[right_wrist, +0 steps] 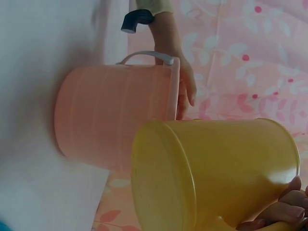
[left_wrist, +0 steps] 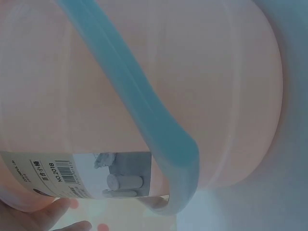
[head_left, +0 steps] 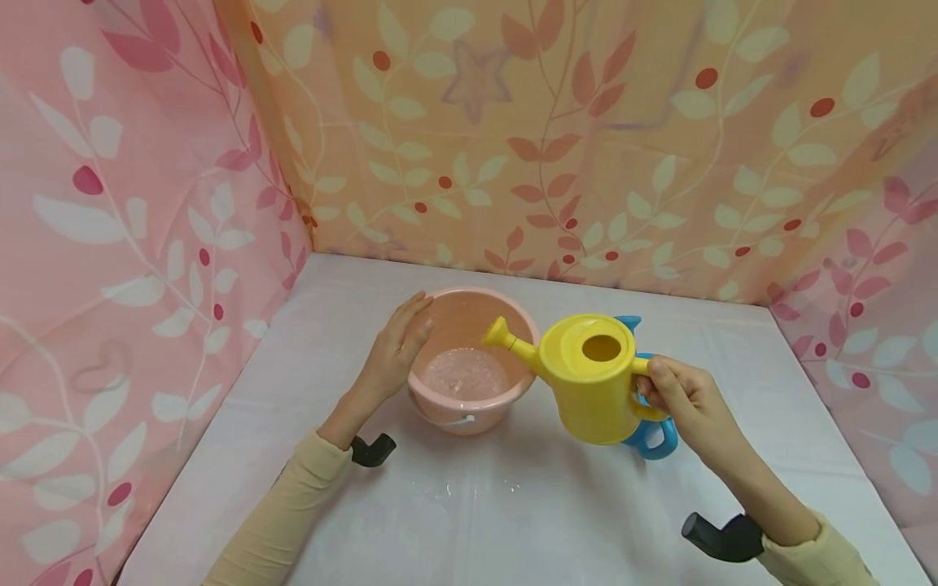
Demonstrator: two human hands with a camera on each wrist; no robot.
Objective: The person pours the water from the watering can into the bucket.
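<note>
A yellow watering can (head_left: pixel 595 399) is held up by my right hand (head_left: pixel 689 399), its fingers curled round the handle. The can's spout reaches left over the rim of a pink bucket (head_left: pixel 469 415), and its bottom shows in the right wrist view. Water (head_left: pixel 465 374) lies in the bottom of the bucket. My left hand (head_left: pixel 392 350) rests at the bucket's left rim with its fingers extended. In the left wrist view the bucket's side (left_wrist: pixel 216 72) fills most of the frame, crossed by its handle (left_wrist: pixel 130 91), with a printed label (left_wrist: pixel 72 175) below.
Behind the yellow can, partly hidden, stands a blue object with a looped handle (head_left: pixel 663 443) on the white tabletop (head_left: pixel 440 521). Small shiny drops (head_left: pixel 510 487) lie in front of the bucket. Flower-patterned cloth (head_left: pixel 469 146) encloses the back and sides.
</note>
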